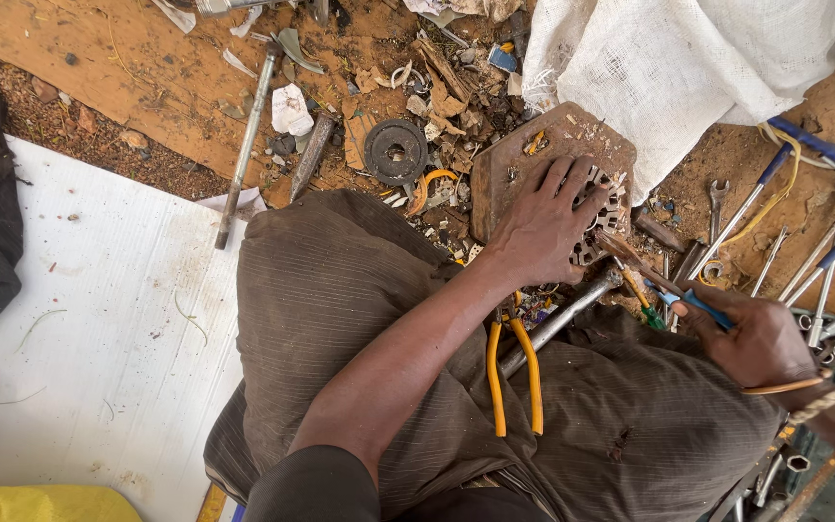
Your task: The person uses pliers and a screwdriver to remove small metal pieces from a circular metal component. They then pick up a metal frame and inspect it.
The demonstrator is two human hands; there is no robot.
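Note:
My left hand [545, 224] presses flat on a round slotted metal core [603, 211] that lies on a worn wooden block [533, 155]. My right hand [756, 340] grips a blue-handled screwdriver [664, 285] whose tip reaches the core's lower right edge. Yellow-handled pliers [512, 365] rest on my brown trouser leg [340, 290], beside a grey metal bar [562, 314].
Scrap litters the sandy ground: a dark metal disc [396, 151], a long steel rod [245, 145], wood chips. Spanners and blue-handled tools [804, 251] lie at right. A white woven sack [688, 68] sits behind the block, a white sheet [89, 329] at left.

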